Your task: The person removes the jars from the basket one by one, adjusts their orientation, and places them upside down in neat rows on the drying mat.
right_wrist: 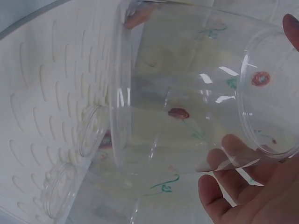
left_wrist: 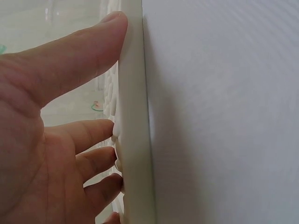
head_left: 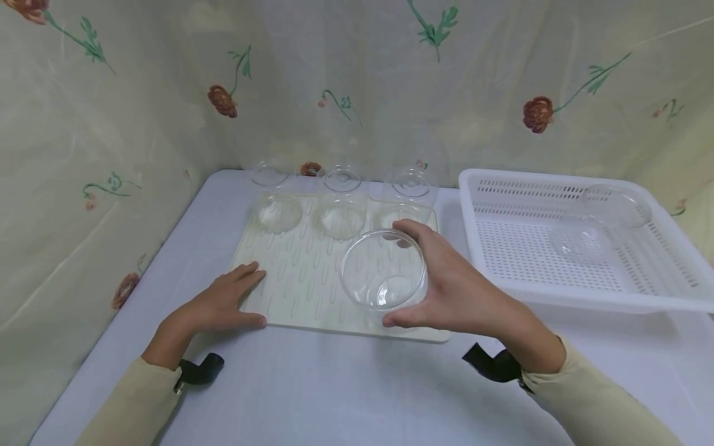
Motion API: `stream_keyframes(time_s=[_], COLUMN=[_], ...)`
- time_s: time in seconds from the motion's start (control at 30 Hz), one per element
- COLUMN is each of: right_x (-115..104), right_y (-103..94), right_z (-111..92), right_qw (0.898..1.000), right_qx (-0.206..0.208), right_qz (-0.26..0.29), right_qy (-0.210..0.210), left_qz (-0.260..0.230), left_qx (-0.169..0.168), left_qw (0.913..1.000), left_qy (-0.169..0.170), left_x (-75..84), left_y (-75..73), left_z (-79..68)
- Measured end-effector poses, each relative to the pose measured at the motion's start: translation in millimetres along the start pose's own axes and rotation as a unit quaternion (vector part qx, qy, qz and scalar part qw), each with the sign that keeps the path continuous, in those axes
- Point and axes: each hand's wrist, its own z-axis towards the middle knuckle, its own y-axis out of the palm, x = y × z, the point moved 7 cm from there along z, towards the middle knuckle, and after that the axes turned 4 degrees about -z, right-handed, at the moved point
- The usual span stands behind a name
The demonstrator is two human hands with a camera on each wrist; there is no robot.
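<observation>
My right hand [head_left: 454,288] grips a clear round container [head_left: 383,272] by its side, above the front right part of a cream mat [head_left: 295,291] with raised oval ridges. The container's wide body [right_wrist: 187,93] fills the right wrist view, and a narrower ring shows at the hand's end. My left hand [head_left: 220,303] rests at the mat's left edge with fingers spread and nothing held; in the left wrist view its thumb [left_wrist: 88,49] lies along the mat's rim. Three similar clear containers, left [head_left: 273,201], middle [head_left: 343,201] and right [head_left: 409,201], stand along the mat's back.
A white perforated basket [head_left: 580,300] stands at the right, with what looks like another clear container [head_left: 616,214] inside. A white cloth covers the table [head_left: 346,390]. Flowered curtain [head_left: 379,80] hangs close behind the table and down its left side.
</observation>
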Motion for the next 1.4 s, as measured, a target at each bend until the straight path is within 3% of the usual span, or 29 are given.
stream_keyframes(time_s=[0.4,0.93,1.4], right_x=[-0.6,-6.5,-3.8], right_y=[0.9,6.3,8.1], right_z=[-4.2,-1.4,-2.1], right_qw=[1.000,0.998,0.999], right_qx=[-0.001,0.010,-0.001], right_qz=[0.001,-0.022,-0.024], right_qy=[-0.002,-0.053,-0.035], left_qz=[-0.002,-0.003,0.011], left_qx=[-0.002,-0.002,0.001], left_qw=[1.0000,1.0000,0.9999], left_qy=[-0.003,0.000,-0.002], left_x=[2.6,1.8,1.1], left_y=[0.5,1.0,0.7], left_z=[0.8,1.4,1.8])
